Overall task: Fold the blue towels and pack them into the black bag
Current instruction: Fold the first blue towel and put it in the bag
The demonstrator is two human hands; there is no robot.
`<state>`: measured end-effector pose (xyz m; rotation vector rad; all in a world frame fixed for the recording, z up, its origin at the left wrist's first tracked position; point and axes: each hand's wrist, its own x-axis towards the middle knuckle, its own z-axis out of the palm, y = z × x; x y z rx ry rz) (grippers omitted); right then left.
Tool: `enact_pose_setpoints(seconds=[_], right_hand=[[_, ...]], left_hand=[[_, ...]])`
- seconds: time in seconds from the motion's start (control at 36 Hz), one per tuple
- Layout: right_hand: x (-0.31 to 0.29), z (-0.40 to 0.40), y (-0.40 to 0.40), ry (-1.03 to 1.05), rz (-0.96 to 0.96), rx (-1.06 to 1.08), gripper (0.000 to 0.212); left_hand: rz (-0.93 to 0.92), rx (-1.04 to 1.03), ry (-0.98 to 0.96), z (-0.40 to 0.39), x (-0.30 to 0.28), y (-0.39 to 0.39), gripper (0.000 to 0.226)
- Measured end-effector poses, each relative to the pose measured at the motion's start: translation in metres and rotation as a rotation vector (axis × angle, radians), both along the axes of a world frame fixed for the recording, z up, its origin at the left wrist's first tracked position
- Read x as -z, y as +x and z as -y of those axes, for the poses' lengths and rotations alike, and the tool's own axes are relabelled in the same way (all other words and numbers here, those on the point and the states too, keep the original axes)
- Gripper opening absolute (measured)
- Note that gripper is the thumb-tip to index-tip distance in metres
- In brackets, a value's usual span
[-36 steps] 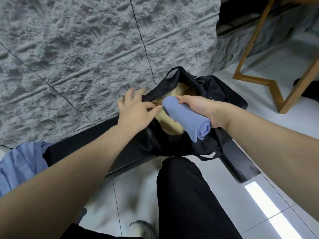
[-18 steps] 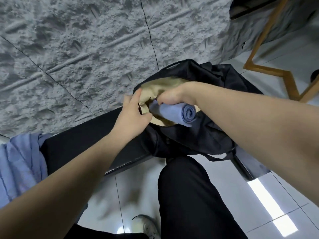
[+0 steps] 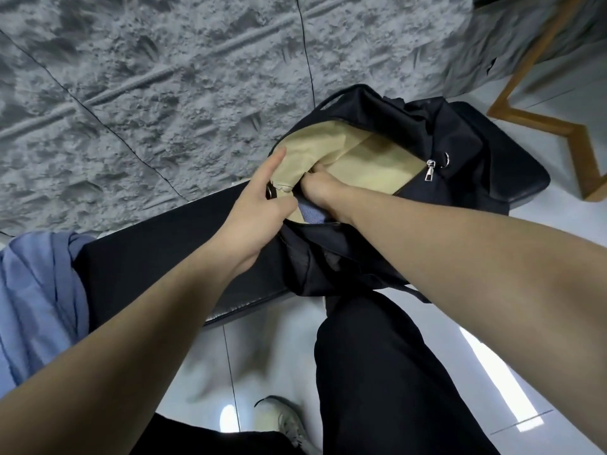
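Black table (image 3: 157, 257) carries black bag (image 3: 460, 149), mouth gaping, tan lining showing. Unfolded blue towels (image 3: 36, 297) heaped at table's left end, well apart from bag. Rolled towel (image 3: 310, 214), outside bag second ago, now almost swallowed; long axis runs into mouth, only near end showing. Left hand (image 3: 259, 208) pinches rim open. Right hand (image 3: 323, 192) curled on roll, pushing it in. One packed; heap remains.

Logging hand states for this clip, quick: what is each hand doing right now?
Left hand: holds the open rim of the black fabric bag.
Right hand: inside the bag, pushing in the rolled blue towel; grip hidden, cannot tell.
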<state>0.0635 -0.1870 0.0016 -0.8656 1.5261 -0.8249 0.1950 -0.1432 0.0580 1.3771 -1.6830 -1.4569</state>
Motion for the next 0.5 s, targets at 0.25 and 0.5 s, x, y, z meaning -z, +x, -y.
enact_pose_setpoints(seconds=[0.25,0.5], right_hand=[[0.0,-0.002,0.001,0.017,0.005,-0.072,0.073],[-0.012,-0.02,-0.022,0.232,0.056,-0.201,0.025]], left_hand=[[-0.131,-0.129,-0.07,-0.007,0.001,0.006,0.072],[-0.12,-0.348,0.384,-0.016,0.022,0.015,0.072]])
